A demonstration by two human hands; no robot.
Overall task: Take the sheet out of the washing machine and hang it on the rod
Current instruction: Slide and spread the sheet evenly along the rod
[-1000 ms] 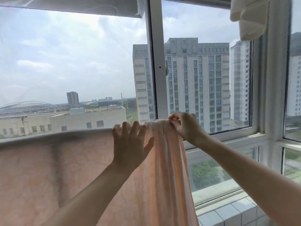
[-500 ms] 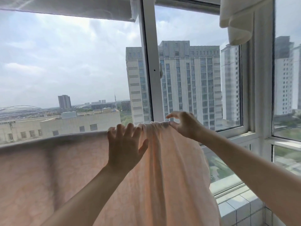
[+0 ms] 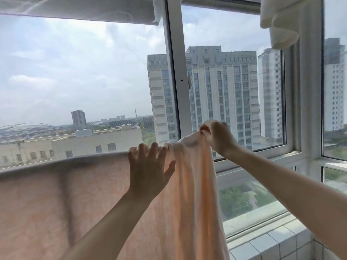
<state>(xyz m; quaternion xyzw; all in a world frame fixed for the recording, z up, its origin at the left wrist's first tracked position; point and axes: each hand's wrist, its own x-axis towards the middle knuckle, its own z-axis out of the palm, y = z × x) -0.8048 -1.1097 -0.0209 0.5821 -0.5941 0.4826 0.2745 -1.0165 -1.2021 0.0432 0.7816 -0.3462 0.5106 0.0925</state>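
A pale pink sheet [image 3: 84, 199] hangs draped over a horizontal line that runs across the lower half of the view; the rod itself is hidden under the fabric, so only the folded top edge of the sheet shows. To the left of the white window post [image 3: 178, 72] the sheet lies spread flat and wide along that edge. Just below the post it gathers into a bunched, pleated column that falls straight down toward the tiled ledge [image 3: 270, 244].

The left hand [image 3: 149, 170] rests against the sheet just left of the bunched part, palm to the cloth, fingers straight and spread with the fingertips hooked lightly over the top edge; it grips nothing. The right hand [image 3: 217, 136], to the right of the post and a little higher than the left hand, is curled round the gathered corner of the sheet, pinching it and lifting that end slightly above the rest of the top edge. Both forearms reach up from the bottom of the view.

Beyond the window post stand tall pale apartment blocks [image 3: 221, 91] under a cloudy sky. A cream cloth [image 3: 279, 21] hangs at the top, well to the right of the post.
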